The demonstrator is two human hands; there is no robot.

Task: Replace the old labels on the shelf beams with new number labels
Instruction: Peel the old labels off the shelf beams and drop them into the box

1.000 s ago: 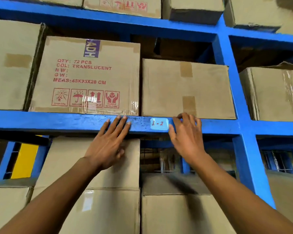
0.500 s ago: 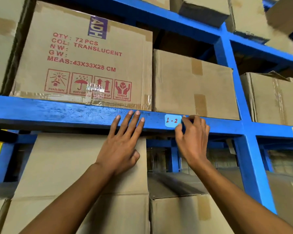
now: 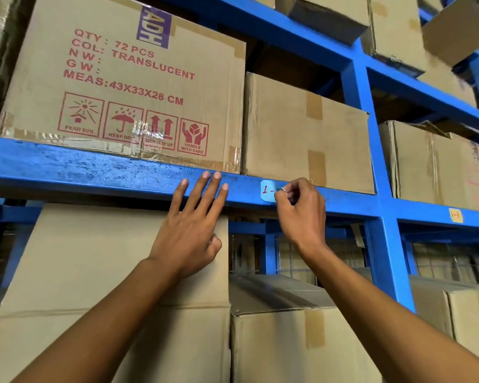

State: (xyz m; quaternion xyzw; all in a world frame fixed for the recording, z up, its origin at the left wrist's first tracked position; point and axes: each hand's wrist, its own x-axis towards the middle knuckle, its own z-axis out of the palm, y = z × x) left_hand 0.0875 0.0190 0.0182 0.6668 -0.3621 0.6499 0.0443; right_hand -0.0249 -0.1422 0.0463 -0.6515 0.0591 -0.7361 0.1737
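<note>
A pale blue label (image 3: 266,191) with red writing is stuck on the front of the blue shelf beam (image 3: 94,172). My right hand (image 3: 302,211) pinches the label's right edge between thumb and forefinger and covers its right half. My left hand (image 3: 190,228) lies flat with fingers spread, fingertips on the beam to the left of the label, palm over the box below. A small yellow label (image 3: 455,215) sits on the beam of the bay to the right.
Cardboard boxes fill the shelves: a printed one (image 3: 127,87) and a plain one (image 3: 307,134) right above the beam, more below (image 3: 302,341). A blue upright post (image 3: 382,230) stands to the right of my right hand.
My right hand has closed its fingers onto the label's right edge, now hiding the second digit. The view has moved closer and tilted up. My left hand stays on the beam.
</note>
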